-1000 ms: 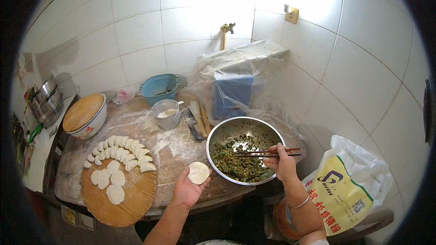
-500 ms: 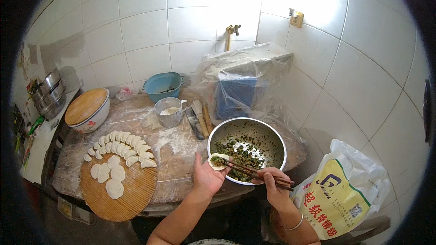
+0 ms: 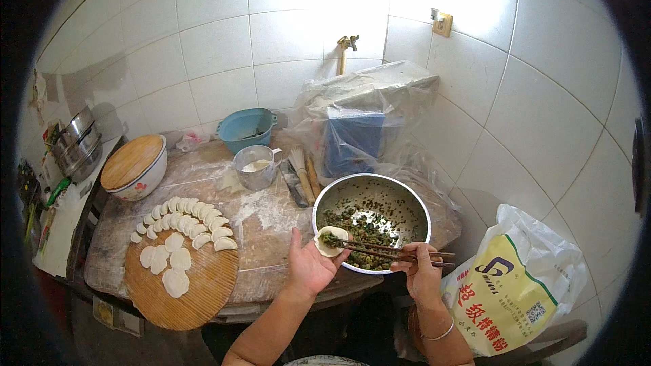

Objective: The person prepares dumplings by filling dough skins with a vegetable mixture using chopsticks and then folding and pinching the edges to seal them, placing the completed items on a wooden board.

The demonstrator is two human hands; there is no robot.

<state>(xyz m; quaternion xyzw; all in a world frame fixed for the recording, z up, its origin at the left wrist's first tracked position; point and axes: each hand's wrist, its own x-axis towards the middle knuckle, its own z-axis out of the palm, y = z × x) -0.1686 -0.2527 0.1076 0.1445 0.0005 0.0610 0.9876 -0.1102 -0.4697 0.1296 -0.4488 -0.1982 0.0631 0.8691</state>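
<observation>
My left hand (image 3: 308, 270) is palm up at the bowl's near left edge. On its fingers rests a round dumpling wrapper (image 3: 330, 251) bearing a clump of green-brown filling (image 3: 330, 238). My right hand (image 3: 424, 278) grips dark chopsticks (image 3: 386, 252), whose tips reach the filling on the wrapper. Behind both hands stands a steel bowl (image 3: 424, 196), partly filled with chopped greens. To the left, a round wooden board (image 3: 196, 305) carries several loose wrappers (image 3: 175, 282) and curved rows of folded dumplings (image 3: 182, 211).
Flour dusts the wooden table (image 3: 261, 257). Along the back are a lidded bowl (image 3: 146, 179), a blue basin (image 3: 237, 132), a cup with white powder (image 3: 254, 169), a brush (image 3: 300, 166) and a plastic-covered blue object (image 3: 354, 139). A flour bag (image 3: 508, 291) stands at the right.
My right hand has shifted slightly to the right and the chopsticks lie flatter, tips still at the filling. My left hand still holds the wrapper. The whole view has shifted a little.
</observation>
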